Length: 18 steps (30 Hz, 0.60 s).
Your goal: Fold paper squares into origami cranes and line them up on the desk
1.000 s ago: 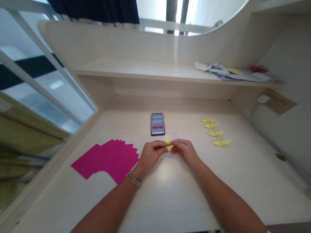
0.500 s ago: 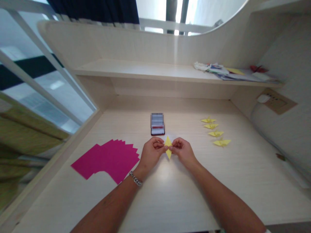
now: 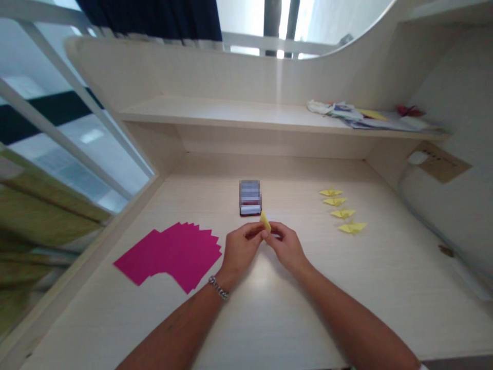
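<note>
A small folded piece of yellow paper (image 3: 265, 221) sticks up between my two hands at the middle of the desk. My left hand (image 3: 241, 249), with a metal bracelet at the wrist, pinches its lower left side. My right hand (image 3: 285, 247) pinches it from the right, fingertips meeting the left hand's. Just beyond the paper lies a phone (image 3: 250, 197), screen up.
A fanned stack of magenta paper sheets (image 3: 173, 253) lies at the left. Several folded yellow paper figures (image 3: 341, 209) sit in a row at the right. A shelf (image 3: 239, 114) above the desk carries papers (image 3: 362, 115) at its right end.
The yellow paper was turned and folded smaller; it now pokes up above the fingertips. Both hands drew closer together and slightly nearer me.
</note>
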Tool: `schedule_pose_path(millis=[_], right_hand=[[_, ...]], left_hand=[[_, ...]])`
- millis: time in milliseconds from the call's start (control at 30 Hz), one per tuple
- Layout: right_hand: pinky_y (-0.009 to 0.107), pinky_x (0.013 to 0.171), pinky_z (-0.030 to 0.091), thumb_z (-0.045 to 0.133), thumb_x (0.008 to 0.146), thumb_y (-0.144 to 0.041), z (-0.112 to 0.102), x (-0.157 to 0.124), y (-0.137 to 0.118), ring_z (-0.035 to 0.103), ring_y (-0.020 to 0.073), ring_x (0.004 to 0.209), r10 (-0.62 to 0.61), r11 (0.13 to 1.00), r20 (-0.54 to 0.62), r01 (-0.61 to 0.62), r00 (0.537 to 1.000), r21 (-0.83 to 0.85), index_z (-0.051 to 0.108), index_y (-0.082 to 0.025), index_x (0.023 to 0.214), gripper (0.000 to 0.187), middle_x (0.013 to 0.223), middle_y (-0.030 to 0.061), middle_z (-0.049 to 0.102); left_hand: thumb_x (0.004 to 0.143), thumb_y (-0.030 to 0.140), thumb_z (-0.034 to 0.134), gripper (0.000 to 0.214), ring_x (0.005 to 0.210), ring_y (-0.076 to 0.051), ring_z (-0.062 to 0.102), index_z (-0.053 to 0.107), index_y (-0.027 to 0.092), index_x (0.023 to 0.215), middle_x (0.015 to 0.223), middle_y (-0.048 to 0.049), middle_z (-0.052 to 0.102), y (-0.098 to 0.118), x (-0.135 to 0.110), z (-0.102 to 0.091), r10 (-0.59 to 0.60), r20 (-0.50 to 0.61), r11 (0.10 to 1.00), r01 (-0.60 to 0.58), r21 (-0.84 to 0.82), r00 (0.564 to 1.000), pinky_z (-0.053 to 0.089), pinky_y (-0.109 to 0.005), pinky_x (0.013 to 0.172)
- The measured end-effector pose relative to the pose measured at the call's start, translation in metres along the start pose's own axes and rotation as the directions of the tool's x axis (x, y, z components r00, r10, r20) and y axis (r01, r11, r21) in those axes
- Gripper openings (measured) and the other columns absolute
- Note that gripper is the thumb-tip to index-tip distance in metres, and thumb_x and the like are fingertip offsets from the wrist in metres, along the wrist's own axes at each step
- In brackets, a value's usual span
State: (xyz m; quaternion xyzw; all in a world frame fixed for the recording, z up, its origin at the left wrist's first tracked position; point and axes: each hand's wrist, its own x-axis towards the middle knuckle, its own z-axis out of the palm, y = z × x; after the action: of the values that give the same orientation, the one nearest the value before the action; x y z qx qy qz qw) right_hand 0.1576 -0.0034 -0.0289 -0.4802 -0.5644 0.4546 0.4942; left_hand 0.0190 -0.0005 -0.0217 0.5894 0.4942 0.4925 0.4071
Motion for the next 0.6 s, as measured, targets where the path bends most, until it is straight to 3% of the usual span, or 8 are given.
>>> schedule_pose_path(millis=[100, 267, 400, 600], right_hand=[[0.032, 0.073, 0.052, 0.063, 0.075, -0.04, -0.004, 0.005, 0.008, 0.064, 0.0194, 0.082, 0.068, 0.99, 0.014, -0.07, 0.998, 0.122, 0.068, -0.019, 0.097, 0.031, 0.093, 0.0069, 0.07], [0.03, 0.062, 0.053, 0.067, 0.07, -0.043, -0.009, 0.01, 0.013, 0.063, 0.0165, 0.067, 0.189, 0.953, -0.01, -0.181, 0.982, 0.242, 0.07, -0.017, 0.092, 0.034, 0.083, 0.0055, 0.07], [0.029, 0.06, 0.054, 0.067, 0.07, -0.042, -0.007, 0.008, 0.008, 0.063, 0.0159, 0.064, 0.192, 0.956, -0.014, -0.184, 0.981, 0.229, 0.071, -0.016, 0.092, 0.035, 0.083, 0.0063, 0.07], [0.031, 0.061, 0.056, 0.069, 0.068, -0.036, -0.006, 0.005, 0.003, 0.065, 0.0165, 0.068, 0.157, 0.96, -0.079, -0.133, 0.985, 0.246, 0.065, -0.018, 0.102, 0.038, 0.085, 0.0056, 0.069]], left_hand=[[0.077, 0.027, 0.064, 0.02, 0.086, -0.019, 0.067, 0.069, 0.019, 0.095, 0.096, -0.0068, 0.071, -0.001, 0.0, 0.001, 0.009, 0.038, 1.0, -0.009, 0.011, 0.999, 0.052, -0.033, 0.082], [0.071, 0.028, 0.07, 0.022, 0.078, -0.017, 0.066, 0.066, 0.016, 0.09, 0.09, -0.0064, 0.069, 0.0, 0.005, -0.002, -0.019, -0.083, 1.0, 0.019, 0.007, 0.996, 0.054, -0.031, 0.073], [0.071, 0.026, 0.069, 0.019, 0.078, -0.016, 0.065, 0.064, 0.015, 0.087, 0.086, -0.0054, 0.069, 0.001, 0.007, -0.003, -0.034, 0.01, 0.989, 0.035, -0.144, 0.999, 0.053, -0.03, 0.074], [0.068, 0.023, 0.071, 0.022, 0.077, -0.016, 0.066, 0.063, 0.015, 0.087, 0.085, -0.0049, 0.069, -0.002, 0.008, -0.001, -0.103, 0.018, 0.963, 0.104, -0.247, 0.994, 0.053, -0.029, 0.073]])
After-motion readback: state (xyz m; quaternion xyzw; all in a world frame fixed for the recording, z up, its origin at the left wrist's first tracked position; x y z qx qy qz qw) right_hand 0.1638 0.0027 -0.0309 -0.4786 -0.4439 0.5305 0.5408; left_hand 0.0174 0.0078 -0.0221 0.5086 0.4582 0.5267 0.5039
